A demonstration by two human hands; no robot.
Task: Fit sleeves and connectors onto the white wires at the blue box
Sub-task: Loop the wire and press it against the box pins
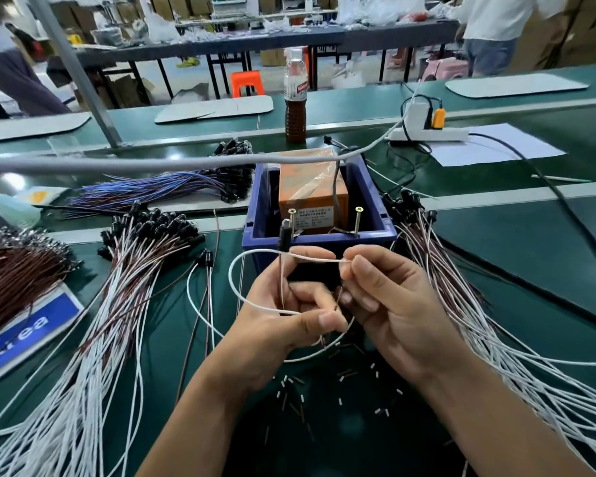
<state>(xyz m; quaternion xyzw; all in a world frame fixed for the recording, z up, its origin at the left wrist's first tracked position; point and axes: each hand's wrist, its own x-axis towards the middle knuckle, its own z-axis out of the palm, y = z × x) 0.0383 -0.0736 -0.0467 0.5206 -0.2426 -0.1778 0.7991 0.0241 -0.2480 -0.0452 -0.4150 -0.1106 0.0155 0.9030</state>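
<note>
both hands (289, 315) (386, 297) pinching looped white wire (234, 287), maybe w/ sleeve, by blue box (372, 215)

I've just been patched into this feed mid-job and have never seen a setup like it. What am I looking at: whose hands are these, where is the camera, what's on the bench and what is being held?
There is no machine here: a person works with bare hands, filmed by one camera worn on their head, looking forward and down. The left hand and right hand both pinch one looped white wire that ends in a black connector. Just beyond stands the blue box holding an orange device. On the green bench lie bundles of white and brown wires on both sides, blue wires further back, and small loose sleeves near the wrists. A drink bottle stands behind the box.
</note>
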